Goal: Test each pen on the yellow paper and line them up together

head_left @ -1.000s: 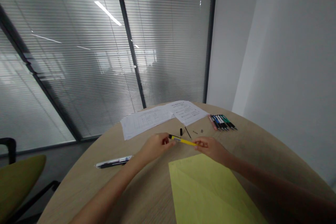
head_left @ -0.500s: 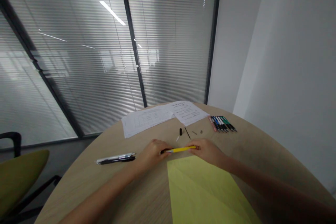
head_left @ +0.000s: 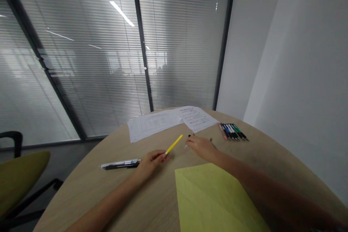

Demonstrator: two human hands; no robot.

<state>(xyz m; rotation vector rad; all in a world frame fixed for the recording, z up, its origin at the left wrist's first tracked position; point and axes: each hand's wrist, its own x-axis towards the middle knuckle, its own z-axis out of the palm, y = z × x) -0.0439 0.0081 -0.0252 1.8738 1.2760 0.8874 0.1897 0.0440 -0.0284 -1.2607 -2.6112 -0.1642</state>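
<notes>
My left hand (head_left: 151,162) is closed around the lower end of a yellow pen barrel (head_left: 174,144), which points up and away to the right. My right hand (head_left: 201,147) reaches down among small pen parts on the table, its fingers pinched together. A short black piece (head_left: 189,136) shows just beyond those fingertips, and a small white tip (head_left: 186,146) lies beside them. Whatever the right fingers grip is hidden. Behind the right hand is a small metal-looking part (head_left: 211,139), partly covered. A sheet of yellow paper (head_left: 214,199) lies below the right hand.
Several pens (head_left: 233,132) lie in a row at the right. A white pen (head_left: 121,163) and a black one (head_left: 116,167) lie left of my left hand. Printed papers (head_left: 152,125) cover the table's far side. A green chair (head_left: 21,174) stands at the left.
My right hand has let go of the yellow barrel and moved forward to the small parts. My left hand has moved left, keeping the barrel, now tilted upward. The camera view has shifted slightly.
</notes>
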